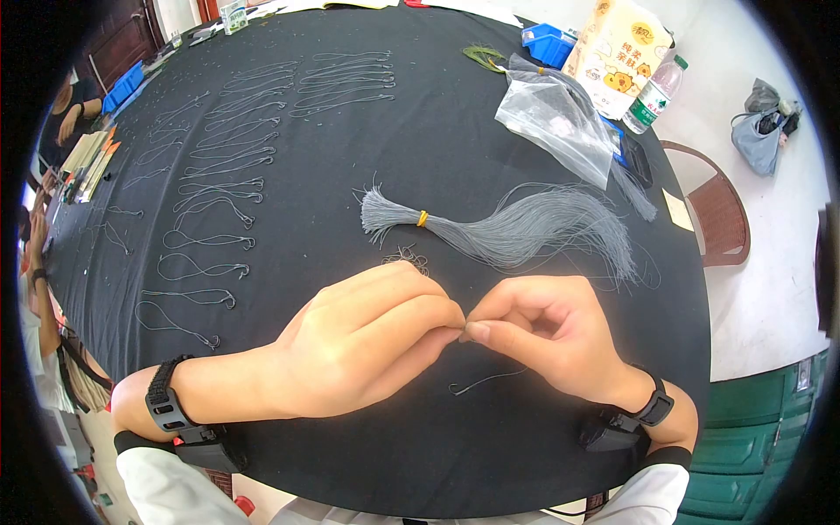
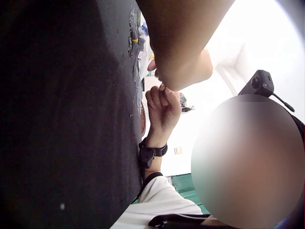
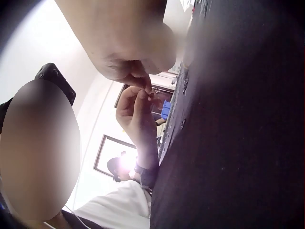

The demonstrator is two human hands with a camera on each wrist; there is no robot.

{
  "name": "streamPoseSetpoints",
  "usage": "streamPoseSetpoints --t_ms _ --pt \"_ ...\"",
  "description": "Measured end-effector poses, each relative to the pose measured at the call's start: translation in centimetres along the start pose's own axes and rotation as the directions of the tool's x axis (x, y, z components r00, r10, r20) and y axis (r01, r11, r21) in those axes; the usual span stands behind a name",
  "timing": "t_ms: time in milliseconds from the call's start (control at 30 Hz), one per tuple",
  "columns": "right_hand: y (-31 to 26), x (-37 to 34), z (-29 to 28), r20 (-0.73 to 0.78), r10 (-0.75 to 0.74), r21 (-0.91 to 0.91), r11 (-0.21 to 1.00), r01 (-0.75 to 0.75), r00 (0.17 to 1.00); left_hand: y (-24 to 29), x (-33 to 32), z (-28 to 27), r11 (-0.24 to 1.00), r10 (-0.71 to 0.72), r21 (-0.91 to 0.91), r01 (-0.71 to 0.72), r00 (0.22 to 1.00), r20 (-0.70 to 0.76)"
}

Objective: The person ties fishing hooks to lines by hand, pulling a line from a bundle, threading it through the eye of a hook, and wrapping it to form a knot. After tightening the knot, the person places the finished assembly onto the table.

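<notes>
The left hand and the right hand meet fingertip to fingertip above the black cloth, each pinching something too small to make out. A thin grey strand with a small hook-like end lies below the right hand. Just behind the left hand is a small pile of dark hooks. Beyond both hands lies a bundle of grey strands tied with a yellow band. In the right wrist view the left hand has thumb and forefinger together; in the left wrist view the right hand is likewise pinched.
Looped strands with hooks lie in rows at the left. At the back right are a clear plastic bag, a tissue pack, a bottle and a blue bin. Other people sit along the left edge.
</notes>
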State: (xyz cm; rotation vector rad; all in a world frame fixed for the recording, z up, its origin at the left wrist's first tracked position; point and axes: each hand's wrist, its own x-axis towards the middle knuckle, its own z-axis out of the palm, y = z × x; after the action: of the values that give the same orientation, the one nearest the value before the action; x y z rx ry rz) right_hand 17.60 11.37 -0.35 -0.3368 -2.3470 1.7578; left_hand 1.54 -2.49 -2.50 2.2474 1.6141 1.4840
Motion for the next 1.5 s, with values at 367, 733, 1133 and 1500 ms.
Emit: streamPoseSetpoints --t_ms 367,733,1133,1500 --pt "0.4 0.0 0.1 0.015 -0.021 -0.005 1.000 0.021 1.000 -0.1 -0.1 0.1 1.000 0.020 0.001 -0.020 1.000 -0.006" --pt "-1.0 0.4 -1.0 -0.294 -0.327 -0.368 0.906 0.210 0.898 0.1 0.1 -0.5 0.974 -0.220 -0.062 0.220 0.975 0.006" --pt "-2.2 -2.2 -0.3 0.418 -0.153 -0.648 0.641 0.412 0.895 0.5 0.3 -1.4 0.917 -0.355 -0.202 0.345 0.935 -0.014" --pt "-0.3 -2.4 1.2 0.298 -0.082 -0.553 0.797 0.242 0.951 1.1 0.8 -1.6 0.741 -0.587 -0.402 0.537 0.810 -0.001"
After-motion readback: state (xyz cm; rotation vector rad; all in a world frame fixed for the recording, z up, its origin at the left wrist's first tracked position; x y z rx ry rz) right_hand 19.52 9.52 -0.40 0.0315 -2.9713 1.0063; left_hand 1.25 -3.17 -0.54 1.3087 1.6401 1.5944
